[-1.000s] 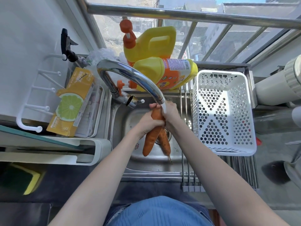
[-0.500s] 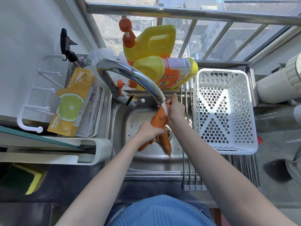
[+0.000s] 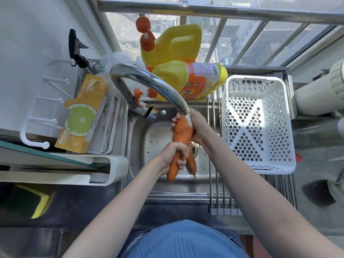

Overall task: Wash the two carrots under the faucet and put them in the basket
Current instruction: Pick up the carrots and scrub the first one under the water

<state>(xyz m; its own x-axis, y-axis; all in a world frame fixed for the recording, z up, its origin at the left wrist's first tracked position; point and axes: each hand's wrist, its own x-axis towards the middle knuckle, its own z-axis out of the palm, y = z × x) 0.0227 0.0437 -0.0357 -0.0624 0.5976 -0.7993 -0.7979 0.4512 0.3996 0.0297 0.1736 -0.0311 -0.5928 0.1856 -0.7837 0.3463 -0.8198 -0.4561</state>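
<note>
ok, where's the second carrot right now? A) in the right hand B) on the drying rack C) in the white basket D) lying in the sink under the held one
D: the second carrot lies in the sink below the carrot both hands grip; the basket holds nothing.

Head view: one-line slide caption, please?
Both hands, left and right, hold a carrot under the running faucet; white basket waits empty.
</note>
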